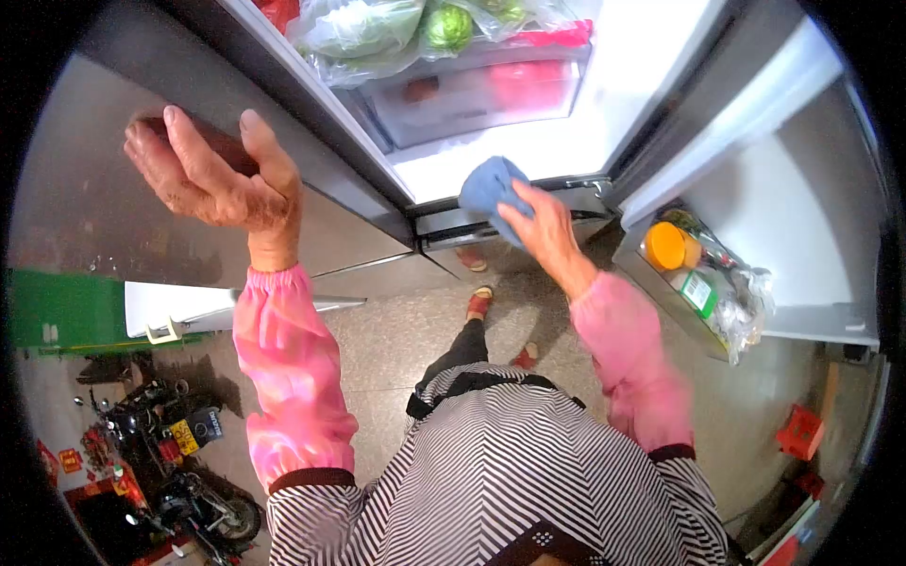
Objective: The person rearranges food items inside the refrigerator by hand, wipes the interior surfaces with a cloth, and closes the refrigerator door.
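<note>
My right hand grips a folded blue cloth at the lower front edge of the open refrigerator. Its fingers are pressed onto the cloth, which lies against the sill below the white interior. My left hand is raised at the closed grey door on the left, fingers spread, holding nothing. I cannot tell whether it touches that door. Above the cloth is a clear drawer with red contents. Plastic bags and a round green vegetable rest over it.
The open refrigerator door on the right carries a shelf with an orange-lidded jar and a green-labelled packet. Motorcycles stand at lower left, near a white panel. A red box is at lower right.
</note>
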`<state>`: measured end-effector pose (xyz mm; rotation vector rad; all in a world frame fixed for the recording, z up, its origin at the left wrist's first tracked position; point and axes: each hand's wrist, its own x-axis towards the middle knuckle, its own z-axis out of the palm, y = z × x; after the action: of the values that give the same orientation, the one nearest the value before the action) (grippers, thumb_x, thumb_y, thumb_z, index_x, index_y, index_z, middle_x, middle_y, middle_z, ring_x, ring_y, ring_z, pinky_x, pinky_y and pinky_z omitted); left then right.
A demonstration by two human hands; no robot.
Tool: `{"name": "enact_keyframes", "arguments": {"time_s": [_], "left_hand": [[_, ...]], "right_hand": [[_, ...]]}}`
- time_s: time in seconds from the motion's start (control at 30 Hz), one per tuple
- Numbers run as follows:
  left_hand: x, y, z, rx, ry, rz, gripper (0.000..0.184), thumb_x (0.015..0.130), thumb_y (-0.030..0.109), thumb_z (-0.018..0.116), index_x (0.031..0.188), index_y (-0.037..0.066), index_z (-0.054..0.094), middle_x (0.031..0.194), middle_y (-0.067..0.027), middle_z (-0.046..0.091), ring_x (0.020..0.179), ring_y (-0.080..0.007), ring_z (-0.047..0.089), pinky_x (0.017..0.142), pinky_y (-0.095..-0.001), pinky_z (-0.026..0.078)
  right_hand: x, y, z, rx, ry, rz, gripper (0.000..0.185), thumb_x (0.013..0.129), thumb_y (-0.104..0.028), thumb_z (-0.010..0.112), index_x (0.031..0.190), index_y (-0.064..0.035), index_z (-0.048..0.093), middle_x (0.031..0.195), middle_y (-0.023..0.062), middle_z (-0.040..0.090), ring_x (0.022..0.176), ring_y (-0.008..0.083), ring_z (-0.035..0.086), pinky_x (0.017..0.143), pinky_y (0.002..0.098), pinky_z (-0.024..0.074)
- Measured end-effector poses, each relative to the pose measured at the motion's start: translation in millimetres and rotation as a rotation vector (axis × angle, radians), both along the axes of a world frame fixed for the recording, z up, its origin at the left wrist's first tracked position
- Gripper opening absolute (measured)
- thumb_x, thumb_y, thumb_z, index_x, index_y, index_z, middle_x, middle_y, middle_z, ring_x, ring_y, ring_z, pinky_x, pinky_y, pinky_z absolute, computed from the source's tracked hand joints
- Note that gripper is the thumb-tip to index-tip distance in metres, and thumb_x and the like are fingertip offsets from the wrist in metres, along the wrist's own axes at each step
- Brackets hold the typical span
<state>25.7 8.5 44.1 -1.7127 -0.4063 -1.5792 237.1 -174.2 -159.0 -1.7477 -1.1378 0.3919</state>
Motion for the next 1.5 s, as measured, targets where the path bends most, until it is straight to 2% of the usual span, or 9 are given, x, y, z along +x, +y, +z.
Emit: {"name": "enact_keyframes", "arguments": {"time_s": [0.3, 0.37, 0.5, 0.87, 1.1, 1.27, 1.37, 1.43, 1.5], "left_hand": [[-7.2, 4.6, -0.6, -0.075, 0.036, -0.048, 0.061, 0.081, 0.025, 0.070, 0.129, -0.002, 0.044, 0.135, -0.0261, 0.037, 0.125, -0.0393, 0.037, 0.103, -0.0479, 0.034], [-8.1, 9.3, 0.3, -0.076, 0.042, -0.092, 0.064, 0.079, 0.025, 0.071, 0.129, -0.002, 0.043, 0.135, -0.0260, 0.037, 0.125, -0.0391, 0.037, 0.102, -0.0493, 0.034], [-8.7, 4.5, 0.4, -0.104, 0.074, -0.015, 0.064, 0.078, 0.020, 0.070, 0.130, -0.002, 0.039, 0.137, -0.0249, 0.034, 0.125, -0.0380, 0.035, 0.103, -0.0477, 0.033], [-11.1, 3.3, -2.1, -0.102, 0.119, 0.061, 0.067, 0.082, 0.016, 0.067, 0.135, -0.004, 0.032, 0.138, -0.0241, 0.027, 0.121, -0.0362, 0.039, 0.095, -0.0428, 0.044], [-4.7, 2.8, -2.8, -0.035, 0.060, 0.027, 0.058, 0.082, 0.020, 0.066, 0.130, -0.003, 0.044, 0.135, -0.0242, 0.035, 0.124, -0.0375, 0.037, 0.103, -0.0444, 0.034], [-5.4, 8.7, -1.9, 0.038, 0.035, 0.012, 0.054, 0.081, 0.023, 0.066, 0.127, 0.000, 0.049, 0.132, -0.0219, 0.042, 0.125, -0.0378, 0.037, 0.106, -0.0472, 0.028], [-5.6, 6.6, -1.9, 0.054, 0.032, 0.026, 0.053, 0.080, 0.023, 0.066, 0.126, 0.001, 0.050, 0.131, -0.0218, 0.044, 0.125, -0.0394, 0.038, 0.106, -0.0488, 0.028], [-5.8, 5.1, -1.6, 0.049, 0.030, 0.040, 0.053, 0.080, 0.022, 0.066, 0.126, 0.002, 0.050, 0.131, -0.0220, 0.044, 0.124, -0.0398, 0.039, 0.105, -0.0492, 0.029], [-5.8, 4.5, -1.1, 0.052, 0.023, 0.057, 0.053, 0.079, 0.021, 0.066, 0.125, 0.003, 0.051, 0.131, -0.0213, 0.043, 0.123, -0.0399, 0.041, 0.104, -0.0492, 0.031]], "right_hand": [[-41.7, 181.6, -52.3, -0.095, -0.501, 0.285, 0.043, 0.074, -0.018, 0.067, 0.116, -0.0111, 0.061, 0.087, 0.0164, 0.060, 0.084, 0.0323, 0.060, 0.068, 0.0407, 0.0502], [-58.6, 204.4, -72.8, -0.112, -0.780, 0.248, 0.032, 0.074, -0.012, 0.063, 0.106, -0.0109, 0.063, 0.084, 0.0138, 0.057, 0.083, 0.0314, 0.058, 0.065, 0.0394, 0.0507], [-50.5, 200.3, -73.6, -0.019, -0.849, 0.214, 0.021, 0.073, -0.007, 0.058, 0.093, -0.0099, 0.063, 0.083, 0.0127, 0.058, 0.080, 0.0288, 0.058, 0.062, 0.0363, 0.0513], [69.4, 100.5, -82.0, -0.193, -0.753, -0.240, 0.038, 0.071, -0.021, 0.070, 0.108, -0.0153, 0.064, 0.088, 0.0115, 0.059, 0.086, 0.0287, 0.059, 0.072, 0.0399, 0.0510], [100.8, 42.1, -75.8, -0.287, -0.660, -0.428, 0.025, 0.076, -0.026, 0.067, 0.097, -0.0131, 0.062, 0.089, 0.0128, 0.057, 0.086, 0.0317, 0.058, 0.069, 0.0450, 0.0502], [60.5, 4.7, -72.6, -0.488, -0.579, -0.253, 0.034, 0.073, -0.018, 0.073, 0.104, -0.0094, 0.064, 0.086, 0.0177, 0.059, 0.081, 0.0348, 0.060, 0.070, 0.0443, 0.0493], [3.1, -49.9, -146.6, -0.547, -0.593, -0.007, 0.035, 0.071, -0.018, 0.071, 0.104, -0.0126, 0.062, 0.083, 0.0153, 0.060, 0.080, 0.0335, 0.060, 0.067, 0.0453, 0.0491], [-47.7, -109.3, -176.3, -0.421, -0.464, 0.087, 0.035, 0.072, -0.024, 0.071, 0.104, -0.0101, 0.064, 0.087, 0.0167, 0.063, 0.084, 0.0354, 0.061, 0.074, 0.0463, 0.0481], [-79.6, -149.7, -164.9, -0.624, -0.117, 0.080, 0.039, 0.073, -0.028, 0.071, 0.106, -0.0086, 0.066, 0.099, 0.0197, 0.065, 0.095, 0.0357, 0.061, 0.083, 0.0431, 0.0473]]}}
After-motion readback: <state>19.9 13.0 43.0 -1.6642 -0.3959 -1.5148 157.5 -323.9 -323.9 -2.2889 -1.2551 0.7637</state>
